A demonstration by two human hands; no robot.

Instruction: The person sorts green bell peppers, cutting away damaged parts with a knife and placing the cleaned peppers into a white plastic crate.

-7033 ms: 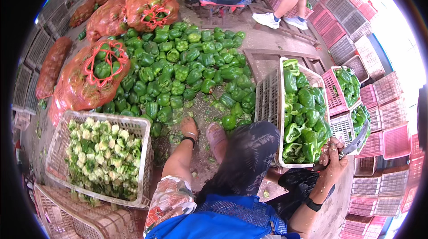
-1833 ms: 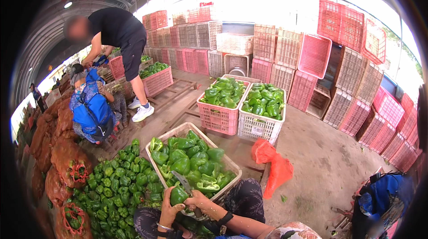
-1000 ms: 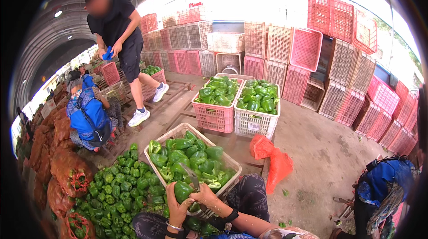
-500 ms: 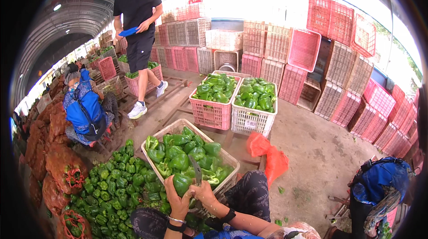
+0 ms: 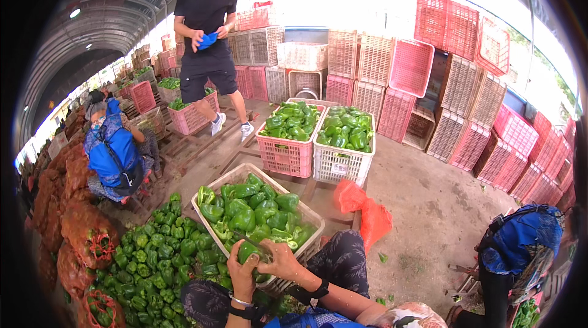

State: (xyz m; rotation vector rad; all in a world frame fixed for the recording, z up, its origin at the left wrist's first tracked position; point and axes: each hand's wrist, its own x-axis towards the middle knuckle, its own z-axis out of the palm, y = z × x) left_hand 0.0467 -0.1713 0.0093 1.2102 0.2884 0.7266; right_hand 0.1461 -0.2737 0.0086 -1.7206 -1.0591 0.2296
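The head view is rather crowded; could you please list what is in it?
Held pepper: one, green, lower middle
Nearest crate: one, beige, centre, pepper-filled
Loose peppers: many, green, lower left
Filled crate pair: two, pink and white, upper middle
Bag: one, orange-red, right of nearest crate
Sacks: several, orange-brown, left
Stacked crates: many, pink and greyish, upper right
Co-workers: at least three, blue or black clothing, left and right
Left hand: one, dark wristband, lower middle
Right hand: one, dark wristband, lower middle

head-worn fisheye, facing down and forward

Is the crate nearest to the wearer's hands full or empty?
The crate is nearly full: green peppers hide its bottom, reaching near its rim.
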